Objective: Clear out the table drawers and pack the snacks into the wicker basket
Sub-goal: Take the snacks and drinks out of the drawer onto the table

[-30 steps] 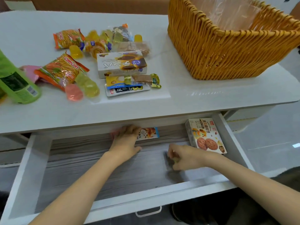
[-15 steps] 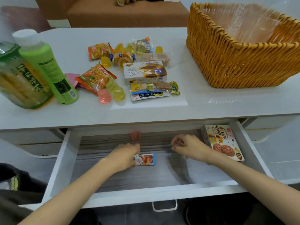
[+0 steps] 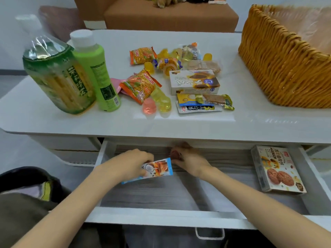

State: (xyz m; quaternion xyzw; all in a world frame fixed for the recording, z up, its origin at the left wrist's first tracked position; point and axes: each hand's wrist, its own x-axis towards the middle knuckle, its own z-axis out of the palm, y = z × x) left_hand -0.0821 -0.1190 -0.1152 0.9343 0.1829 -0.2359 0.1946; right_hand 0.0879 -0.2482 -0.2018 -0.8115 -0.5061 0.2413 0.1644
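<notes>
The white drawer [image 3: 179,214] is pulled open below the table top. Inside it my left hand [image 3: 131,162] grips a blue and white snack packet [image 3: 157,169], lifted a little off the drawer floor. My right hand [image 3: 188,159] reaches to the drawer's back edge, fingers curled over a small pink jelly cup [image 3: 174,154] that is mostly hidden. A cookie box [image 3: 276,169] lies flat at the drawer's right end. The wicker basket [image 3: 279,67] stands on the table at the far right, lined with clear plastic.
On the table [image 3: 179,126] lie a pile of snacks: orange noodle packets [image 3: 140,83], a white cake box [image 3: 194,82], jelly cups [image 3: 155,104], flat sachets [image 3: 200,103]. A tea bottle [image 3: 57,74] and a green bottle [image 3: 95,68] stand at left. A brown sofa [image 3: 170,17] is behind.
My left hand has closed on the blue packet and raised it. My right hand moved left to the pink jelly cup at the drawer's back. The view shifted left.
</notes>
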